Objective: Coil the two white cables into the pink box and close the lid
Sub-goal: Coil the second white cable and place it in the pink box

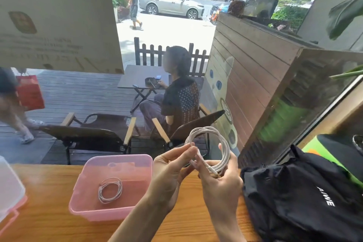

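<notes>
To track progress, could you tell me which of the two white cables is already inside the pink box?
The thinner coiled cable lies in the pink box; the thicker coil is held above the table by both hands.

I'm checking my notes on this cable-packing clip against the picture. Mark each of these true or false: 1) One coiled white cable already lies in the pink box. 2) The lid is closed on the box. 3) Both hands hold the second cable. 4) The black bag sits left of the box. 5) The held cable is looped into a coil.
1) True: a small coiled cable lies in the pink box.
2) False: the box is open; the lid lies to its left.
3) True: the left hand and right hand both hold the second cable.
4) False: the black bag sits to the right.
5) True.
</notes>
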